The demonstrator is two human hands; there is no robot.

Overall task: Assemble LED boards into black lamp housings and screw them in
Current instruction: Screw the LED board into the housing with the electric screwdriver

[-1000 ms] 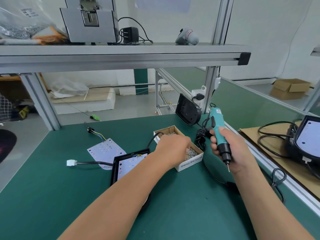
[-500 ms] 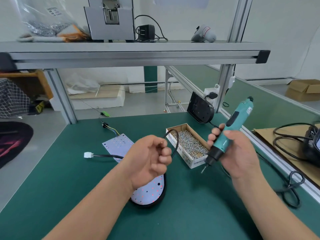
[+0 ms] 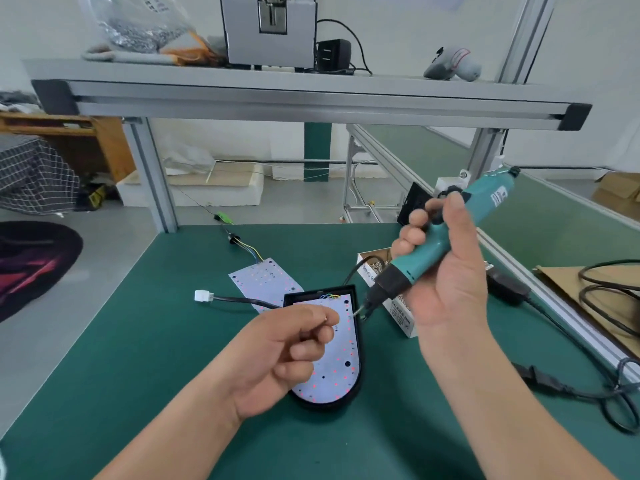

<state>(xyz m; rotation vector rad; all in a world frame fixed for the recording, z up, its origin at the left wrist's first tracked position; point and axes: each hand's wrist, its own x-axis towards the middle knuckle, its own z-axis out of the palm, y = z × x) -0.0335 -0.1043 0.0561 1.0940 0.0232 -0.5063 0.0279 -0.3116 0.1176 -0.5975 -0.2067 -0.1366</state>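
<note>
A black lamp housing (image 3: 358,386) lies on the green table with a white LED board (image 3: 337,362) seated inside it. My left hand (image 3: 287,351) hovers over the housing, fingers curled, pinching something small and shiny at the fingertips, probably a screw. My right hand (image 3: 446,271) grips a teal electric screwdriver (image 3: 429,251), tilted so its bit points down-left near the housing's upper right corner. A second LED board (image 3: 263,278) with coloured wires lies behind the housing.
A cardboard box of screws (image 3: 401,313) sits right of the housing, partly hidden by the screwdriver. A black cable with a white connector (image 3: 202,296) runs left from the housing. Power cables (image 3: 571,386) trail along the table's right side. An aluminium shelf (image 3: 311,98) spans overhead.
My left hand left the screw box and came back over the housing with its fingertips pinched. My right hand tilted the screwdriver and brought its bit down-left near the housing corner.
</note>
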